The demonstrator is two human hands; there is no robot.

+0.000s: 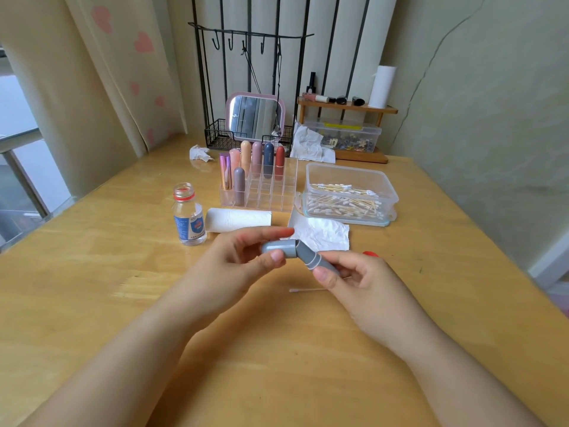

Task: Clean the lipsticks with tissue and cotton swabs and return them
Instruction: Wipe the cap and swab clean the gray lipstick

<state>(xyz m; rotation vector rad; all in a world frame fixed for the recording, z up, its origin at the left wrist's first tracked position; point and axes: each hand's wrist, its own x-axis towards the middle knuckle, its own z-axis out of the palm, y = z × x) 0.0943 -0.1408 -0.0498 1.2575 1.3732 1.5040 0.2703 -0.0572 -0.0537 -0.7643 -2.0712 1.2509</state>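
Observation:
My left hand [243, 257] pinches the grey cap [281, 248] of a grey lipstick. The lipstick's body [317, 260] is gripped by my right hand [366, 285]. Cap and body meet at an angle above the table's middle. A flat tissue [326, 232] lies just behind them. One cotton swab [308, 290] lies on the wood under my right hand. Several capped lipsticks [255, 158] stand in the clear organizer [271, 195]. A clear box of cotton swabs [348, 198] sits to the organizer's right.
An open small bottle [188, 215] stands left of a tissue roll [238, 220]. Crumpled tissues [200, 153] lie further back. A mirror [255, 117], wire rack and wooden shelf [348, 107] line the back wall. A red bottle cap [370, 254] peeks out behind my right hand.

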